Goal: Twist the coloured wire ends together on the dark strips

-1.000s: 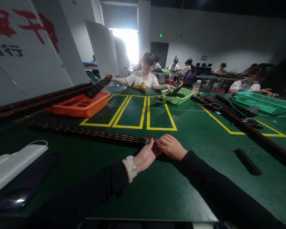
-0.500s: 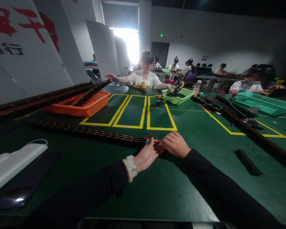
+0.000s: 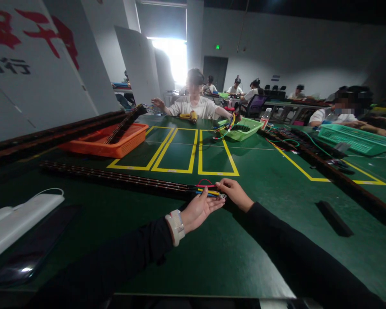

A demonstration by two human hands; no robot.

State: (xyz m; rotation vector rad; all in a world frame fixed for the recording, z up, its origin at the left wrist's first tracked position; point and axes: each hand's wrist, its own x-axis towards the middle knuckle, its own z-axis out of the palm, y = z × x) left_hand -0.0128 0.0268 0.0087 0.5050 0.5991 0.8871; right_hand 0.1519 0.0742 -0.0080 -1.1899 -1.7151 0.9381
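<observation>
A long dark strip [image 3: 116,179] lies across the green table [image 3: 218,253], ending in a bunch of coloured wires [image 3: 209,190] with metal tips. My left hand [image 3: 199,210], with a white watch on its wrist, lies palm up under the wire ends, fingers stretched out. My right hand [image 3: 234,193] rests just right of the wires, fingers curled, fingertips at the wire bunch. Both sleeves are black.
An orange basket [image 3: 107,143] holding dark strips stands at the back left, by yellow tape boxes [image 3: 180,156]. A green basket [image 3: 241,128] and a teal basket [image 3: 354,137] sit farther back. White devices [image 3: 16,221] and a phone [image 3: 32,253] lie left. Other people work across the table.
My right hand has lifted off the wire ends and drawn back to the right, uncovering the wire tips. My left hand has opened flat under them. The person opposite has shifted their strip.
</observation>
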